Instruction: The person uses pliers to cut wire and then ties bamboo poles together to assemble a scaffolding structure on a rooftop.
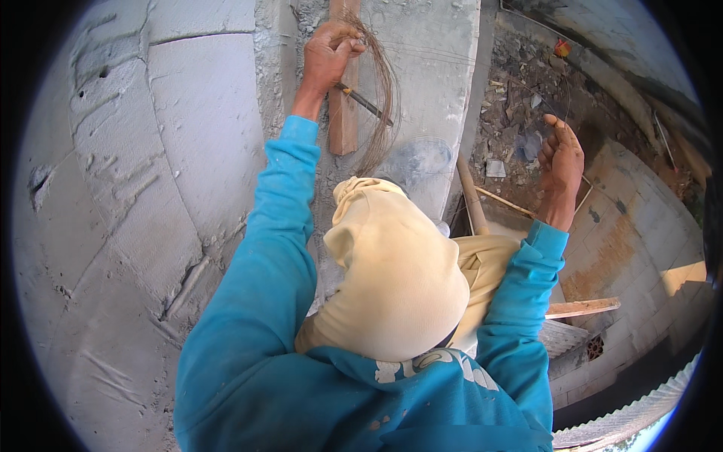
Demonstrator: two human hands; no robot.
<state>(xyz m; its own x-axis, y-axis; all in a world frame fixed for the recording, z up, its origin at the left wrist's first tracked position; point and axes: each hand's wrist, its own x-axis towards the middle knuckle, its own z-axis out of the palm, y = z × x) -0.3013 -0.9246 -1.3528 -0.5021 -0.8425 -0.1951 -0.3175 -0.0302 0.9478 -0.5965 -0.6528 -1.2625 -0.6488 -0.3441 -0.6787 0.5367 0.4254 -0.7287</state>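
Up by the wooden board, my left hand (331,54) is closed on a bundle of thin brown wire (388,98). Its long loose strands curve down across the concrete ledge. A dark rod-like tool (364,104) with an orange band lies slantwise beside my left wrist, partly over the wooden board (343,124). Out to the right, above the rubble, my right hand (561,158) has its fingers curled, with thumb and index close together. A fine wire strand shows at its fingertips, and faint strands run between the two hands.
A pale concrete ledge (444,90) ends at a drop on the right. Below lie rubble (520,98), a wooden pole (471,196) and a plank (584,307). Rough grey blockwork (203,113) fills the left. My bent leg in beige cloth (399,264) is in the middle.
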